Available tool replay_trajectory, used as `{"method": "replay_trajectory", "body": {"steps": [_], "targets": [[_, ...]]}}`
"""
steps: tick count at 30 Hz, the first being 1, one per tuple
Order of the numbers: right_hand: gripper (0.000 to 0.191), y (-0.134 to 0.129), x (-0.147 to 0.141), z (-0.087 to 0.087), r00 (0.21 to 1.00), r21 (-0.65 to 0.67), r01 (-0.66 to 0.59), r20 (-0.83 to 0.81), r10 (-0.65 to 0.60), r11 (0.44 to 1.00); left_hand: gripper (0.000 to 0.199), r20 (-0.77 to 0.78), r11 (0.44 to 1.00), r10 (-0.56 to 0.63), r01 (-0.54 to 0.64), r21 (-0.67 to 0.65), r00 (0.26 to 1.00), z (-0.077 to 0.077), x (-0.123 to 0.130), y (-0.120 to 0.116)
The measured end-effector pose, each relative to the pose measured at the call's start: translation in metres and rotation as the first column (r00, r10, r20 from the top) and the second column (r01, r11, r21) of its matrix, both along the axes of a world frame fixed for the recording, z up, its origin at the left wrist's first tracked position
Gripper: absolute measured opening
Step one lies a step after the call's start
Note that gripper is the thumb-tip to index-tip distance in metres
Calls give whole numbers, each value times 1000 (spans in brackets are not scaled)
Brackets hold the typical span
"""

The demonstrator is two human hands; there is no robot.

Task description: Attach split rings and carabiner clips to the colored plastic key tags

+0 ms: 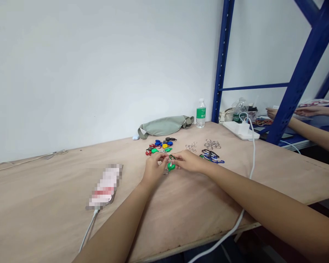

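Near the middle of the wooden table, my left hand (pixel 154 165) and my right hand (pixel 186 160) meet, fingers closed around a green carabiner (pixel 171 157). A round green badge reel (pixel 171 166) hangs below it, with a metal ring (pixel 166 171) at its lower left. Just behind my hands lies a pile of red, blue, black, yellow and green reels (pixel 165 145). To the right are loose split rings (pixel 191 147), a second heap of rings (pixel 212 144), and blue, black and green carabiners (pixel 213 156).
A phone (pixel 105 186) with a white cable lies left. Behind stand a grey-green waist bag (pixel 164 126) and a water bottle (pixel 201 114). A white power strip (pixel 239 130) and its cable lie right, the cable crossing by my right forearm. Another person's arms (pixel 315 135) show beyond the blue frame (pixel 298 73).
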State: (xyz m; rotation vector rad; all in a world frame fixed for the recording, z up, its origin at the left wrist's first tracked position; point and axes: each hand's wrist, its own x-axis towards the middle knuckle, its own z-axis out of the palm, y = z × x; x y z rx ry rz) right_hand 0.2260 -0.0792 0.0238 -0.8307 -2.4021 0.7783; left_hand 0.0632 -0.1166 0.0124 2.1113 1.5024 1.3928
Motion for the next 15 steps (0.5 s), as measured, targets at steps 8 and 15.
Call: {"method": "replay_trajectory", "body": {"steps": [8, 15], "targets": [[29, 2, -5, -5, 997, -190, 30, -69, -44, 981, 14, -87, 998, -3, 7, 56, 996, 0, 2, -2], [27, 4, -6, -4, 991, -274, -34, -134, -3, 961, 12, -112, 996, -22, 31, 87, 993, 1, 4, -4]]}}
